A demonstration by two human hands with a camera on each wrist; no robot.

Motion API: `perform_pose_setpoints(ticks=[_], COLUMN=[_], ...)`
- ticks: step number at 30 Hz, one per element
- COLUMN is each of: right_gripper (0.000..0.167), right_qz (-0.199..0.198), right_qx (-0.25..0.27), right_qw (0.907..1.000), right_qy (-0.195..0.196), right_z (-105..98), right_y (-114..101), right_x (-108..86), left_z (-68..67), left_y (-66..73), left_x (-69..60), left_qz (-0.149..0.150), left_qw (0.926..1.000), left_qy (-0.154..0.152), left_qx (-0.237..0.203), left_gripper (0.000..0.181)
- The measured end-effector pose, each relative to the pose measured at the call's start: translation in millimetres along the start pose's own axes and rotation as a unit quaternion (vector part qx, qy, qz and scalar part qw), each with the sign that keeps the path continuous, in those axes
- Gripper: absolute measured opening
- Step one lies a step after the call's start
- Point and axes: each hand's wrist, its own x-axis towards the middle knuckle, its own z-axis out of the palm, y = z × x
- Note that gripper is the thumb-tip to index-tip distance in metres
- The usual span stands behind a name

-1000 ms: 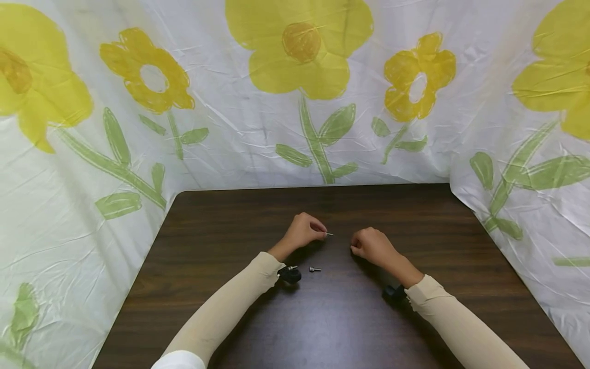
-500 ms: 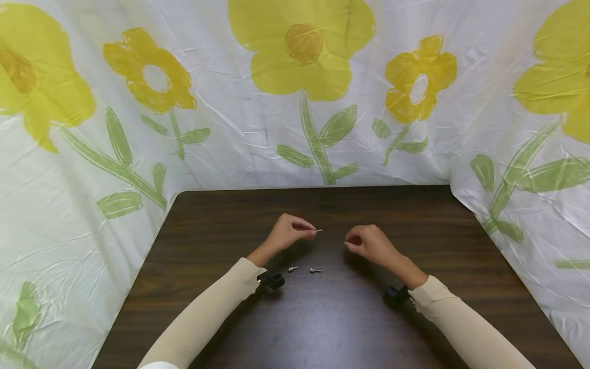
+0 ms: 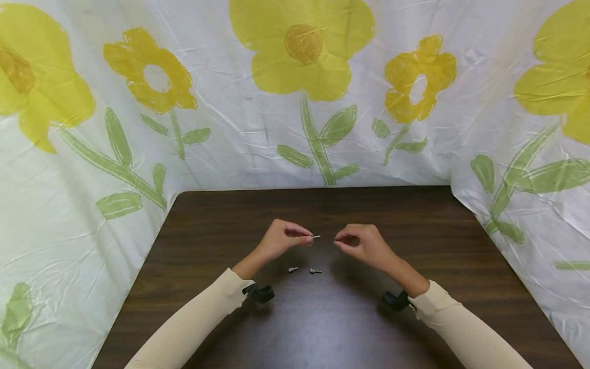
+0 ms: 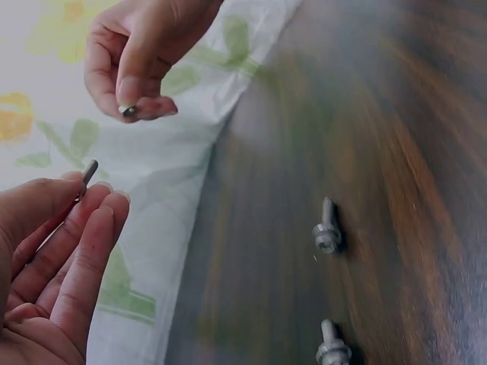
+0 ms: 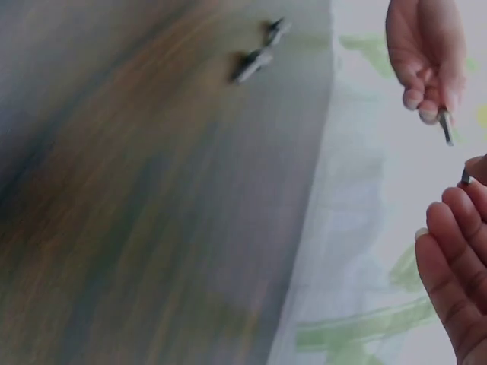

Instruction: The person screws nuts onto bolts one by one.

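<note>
My left hand [image 3: 278, 241] pinches a thin metal bolt [image 4: 90, 170] between thumb and fingertips, its shank end pointing toward the right hand. Facing it, my right hand [image 3: 364, 245] pinches a tiny dark metal piece [image 4: 128, 111], possibly a nut; fingertips hide most of it. A small gap separates the bolt from this piece. Both hands are raised above the dark wooden table [image 3: 221, 215]. On the tabletop, nearer the body, lie two more bolts, a left one [image 3: 293, 269] and a right one [image 3: 315, 271], each with ring-like parts near its head.
Black wrist cameras are strapped below each hand, the left camera [image 3: 259, 294] and the right camera [image 3: 395, 301]. A white curtain [image 3: 221, 143] with yellow flowers hangs around the table's back and sides.
The left hand has drawn left with its bolt, uncovering the left bolt on the table. The right hand has lifted and shifted left, its thumb and fingertips now turned toward the left hand.
</note>
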Motion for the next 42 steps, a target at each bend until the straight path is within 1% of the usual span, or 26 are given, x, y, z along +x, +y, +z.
perform_pose_setpoints(ticks=[3, 8, 13, 15, 20, 25, 28, 35, 42], right_gripper=[0.016, 0.019, 0.026, 0.026, 0.019, 0.023, 0.023, 0.014, 0.019], right_qz=[-0.01, -0.022, -0.03, -0.031, -0.028, -0.028, -0.027, -0.029, -0.024], right_qx=[0.017, 0.048, 0.052, 0.056, 0.076, 0.081, 0.093, 0.108, 0.114], right_qw=[0.9997, 0.9979, 0.9965, 0.9958, 0.994, 0.9925, 0.9914, 0.9895, 0.9884], right_qy=[0.014, 0.037, 0.058, 0.065, 0.074, 0.086, 0.089, 0.092, 0.098], right_z=[-0.5, -2.9, -3.5, -2.8, -1.2, -1.3, -1.0, 0.5, 1.4], right_y=[-8.8, -22.5, -33.7, -36.2, -38.1, -41.1, -41.9, -42.9, -46.4], right_x=[2.1, 6.2, 9.3, 10.2, 10.8, 11.4, 11.3, 11.7, 13.5], left_z=[1.0, 3.2, 6.2, 7.2, 10.0, 13.4, 15.6, 19.0, 18.8], left_y=[8.0, 20.5, 30.3, 33.1, 39.3, 46.8, 49.9, 53.2, 53.5], left_x=[-5.0, -10.6, -14.2, -15.7, -18.0, -18.5, -18.9, -20.1, -21.4], left_qz=[0.005, 0.018, 0.023, 0.025, 0.034, 0.047, 0.049, 0.061, 0.071], left_qw=[0.9998, 0.9992, 0.9989, 0.9988, 0.9984, 0.9973, 0.9968, 0.9958, 0.9947], left_qy=[0.0, 0.0, 0.0, -0.002, -0.004, -0.004, -0.002, 0.0, 0.001], left_qx=[-0.018, -0.035, -0.04, -0.042, -0.045, -0.056, -0.063, -0.069, -0.075], left_gripper=[0.013, 0.015, 0.014, 0.014, 0.016, 0.018, 0.019, 0.016, 0.018])
